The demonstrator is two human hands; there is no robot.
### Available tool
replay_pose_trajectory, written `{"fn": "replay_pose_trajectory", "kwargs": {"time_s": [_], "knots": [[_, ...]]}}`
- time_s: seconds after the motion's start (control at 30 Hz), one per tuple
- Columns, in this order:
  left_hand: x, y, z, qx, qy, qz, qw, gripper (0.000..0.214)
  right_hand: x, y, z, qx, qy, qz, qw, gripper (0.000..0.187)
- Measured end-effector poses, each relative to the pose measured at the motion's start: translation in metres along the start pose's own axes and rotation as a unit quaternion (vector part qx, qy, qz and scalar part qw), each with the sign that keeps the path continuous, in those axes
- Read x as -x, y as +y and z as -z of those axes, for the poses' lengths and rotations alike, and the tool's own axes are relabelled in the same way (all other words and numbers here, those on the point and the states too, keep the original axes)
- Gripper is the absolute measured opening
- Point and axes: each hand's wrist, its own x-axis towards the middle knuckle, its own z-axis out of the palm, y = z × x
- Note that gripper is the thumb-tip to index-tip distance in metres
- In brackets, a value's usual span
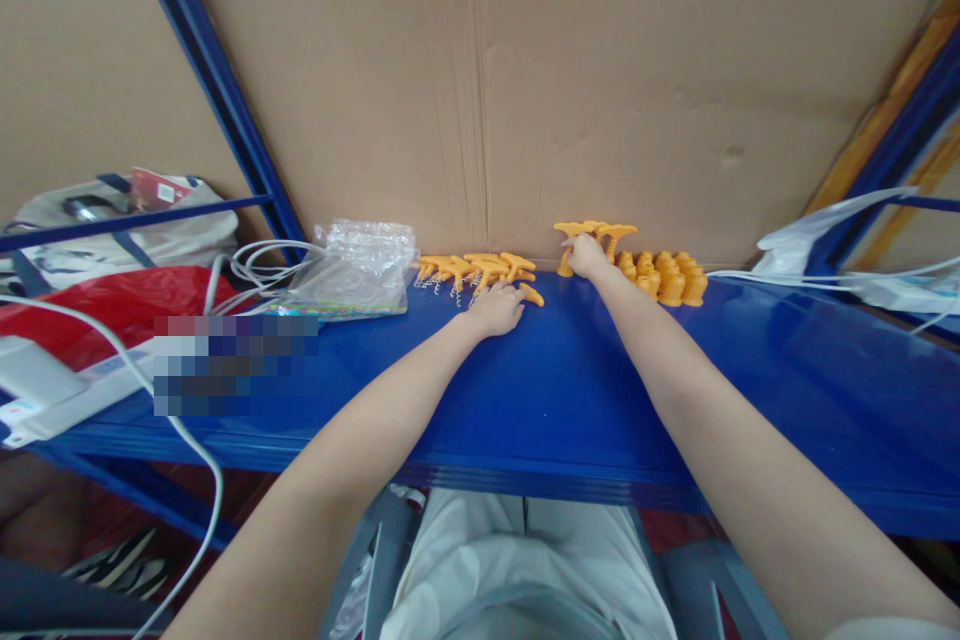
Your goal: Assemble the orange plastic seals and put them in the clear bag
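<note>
In the head view, the left hand [499,310] lies against loose yellow corkscrews [487,266] and the right hand [587,256] reaches upright corkscrews [619,232] beside yellow caps [675,286] on the blue table [547,400], both grips impossible to tell.

Blue table [555,400], lined along its back.
Corkscrews [486,266] lie heaped beside clear bags [360,265]; to their right, others [618,231] stand upright next to clustered yellow bases [694,284]; a white power strip [97,394] lies far left.
</note>
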Motion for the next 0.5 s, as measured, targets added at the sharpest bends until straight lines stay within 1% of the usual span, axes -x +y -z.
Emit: {"fn": "replay_pose_trajectory", "kwargs": {"time_s": [0.13,0.23,0.4,0.5], "knots": [[0.0,0.0,0.0,0.008,-0.001,0.005,1.0,0.041,-0.002,0.004,-0.005,0.007,-0.002,0.004,1.0,0.048],[-0.001,-0.001,-0.002,0.013,0.003,0.002,1.0,0.04,-0.001,0.006,-0.004,0.007,-0.015,0.003,1.0,0.05],[-0.001,-0.002,-0.003,0.007,0.01,-0.004,1.0,0.04,0.003,0.006,0.005,0.027,-0.035,-0.003,0.999,0.051],[-0.001,-0.001,-0.002,0.005,0.01,-0.009,1.0,0.038,0.005,0.006,0.011,0.028,-0.042,0.01,0.999,0.05]]}}
